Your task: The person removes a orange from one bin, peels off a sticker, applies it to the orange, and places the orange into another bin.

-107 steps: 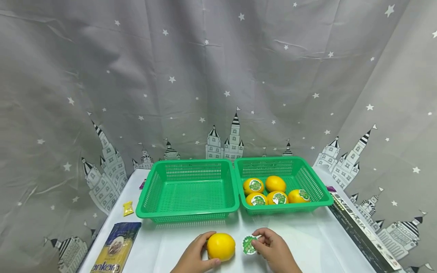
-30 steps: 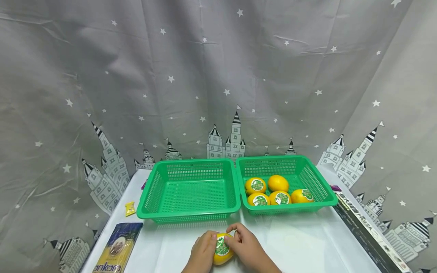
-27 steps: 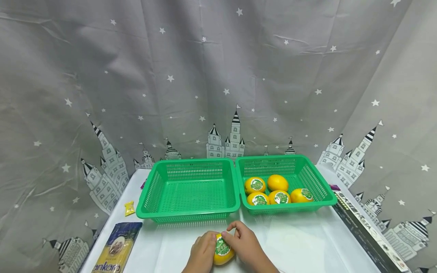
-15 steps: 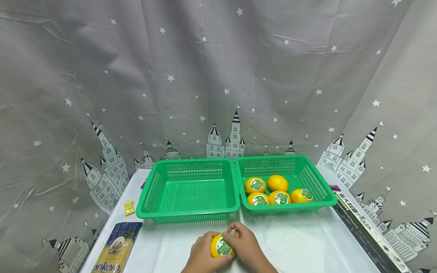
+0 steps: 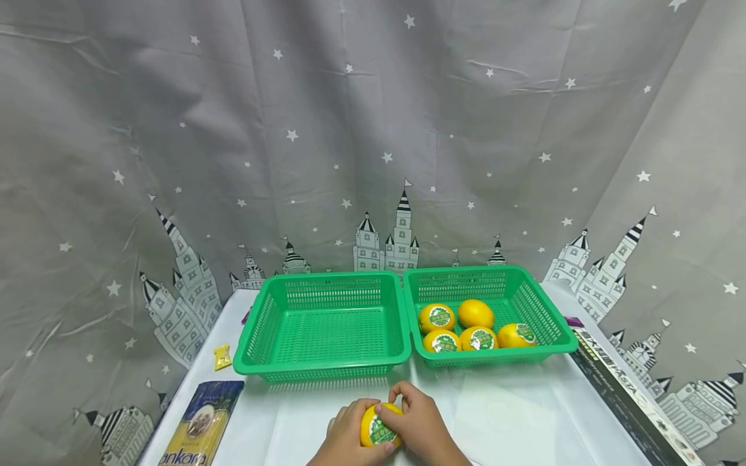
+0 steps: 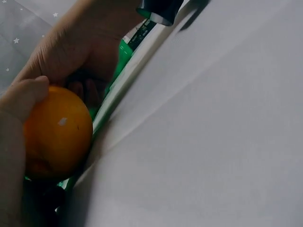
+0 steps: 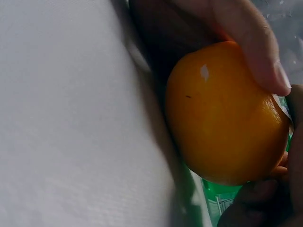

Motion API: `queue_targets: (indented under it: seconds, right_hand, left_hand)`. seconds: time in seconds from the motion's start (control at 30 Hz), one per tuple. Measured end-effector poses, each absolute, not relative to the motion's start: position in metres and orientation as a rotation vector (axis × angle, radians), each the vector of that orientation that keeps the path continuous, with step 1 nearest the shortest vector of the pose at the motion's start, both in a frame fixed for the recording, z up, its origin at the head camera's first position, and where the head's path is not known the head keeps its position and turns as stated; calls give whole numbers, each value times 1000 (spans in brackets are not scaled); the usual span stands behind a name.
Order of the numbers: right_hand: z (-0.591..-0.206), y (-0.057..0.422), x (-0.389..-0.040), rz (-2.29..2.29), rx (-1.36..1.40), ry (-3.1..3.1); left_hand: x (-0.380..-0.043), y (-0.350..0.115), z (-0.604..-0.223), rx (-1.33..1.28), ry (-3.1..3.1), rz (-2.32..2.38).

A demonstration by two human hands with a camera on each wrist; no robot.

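My left hand (image 5: 352, 433) grips a yellow lemon (image 5: 367, 424) from its left side, close over the white cloth near the front edge. A round green-and-white sticker (image 5: 380, 435) lies on the lemon's upper face. My right hand (image 5: 421, 424) comes in from the right, thumb across the sticker and index finger bent at the fruit's far side. In the left wrist view the lemon (image 6: 61, 137) shows its smooth underside, with the right hand (image 6: 75, 52) beyond. The right wrist view shows the lemon (image 7: 222, 118) with the left thumb (image 7: 258, 52) along it; an edge of the sticker peeks out.
A green basket (image 5: 332, 364) stands behind the hands. Beside it, a second green basket (image 5: 495, 357) holds several lemons, most with stickers. A gold-and-blue packet (image 5: 201, 424) and a small yellow wrapper (image 5: 222, 356) lie left; a long black-and-white box (image 5: 635, 398) lies right.
The sticker, earlier pinched in the right hand beside the lemon, is now on the fruit. The left hand has turned the lemon a little, and the right thumb has moved over the sticker.
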State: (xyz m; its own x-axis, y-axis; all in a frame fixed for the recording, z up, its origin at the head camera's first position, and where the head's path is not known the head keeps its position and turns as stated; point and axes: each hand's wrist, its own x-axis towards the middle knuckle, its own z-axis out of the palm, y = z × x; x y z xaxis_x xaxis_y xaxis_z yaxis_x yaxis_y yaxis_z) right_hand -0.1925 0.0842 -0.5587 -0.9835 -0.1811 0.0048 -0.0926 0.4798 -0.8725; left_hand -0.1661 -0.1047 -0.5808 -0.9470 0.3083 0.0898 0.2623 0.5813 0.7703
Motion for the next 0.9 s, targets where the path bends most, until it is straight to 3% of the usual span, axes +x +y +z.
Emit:
queue_targets:
  seconds: [0.57, 0.9]
  right_hand:
    - [-572, 105, -197, -1601, -697, 2336]
    - [-571, 102, -196, -1546, -798, 2400]
  left_hand:
    - [-173, -99, -576, 144, 2617, 1544]
    - [-171, -103, -574, 166, 2560, 1600]
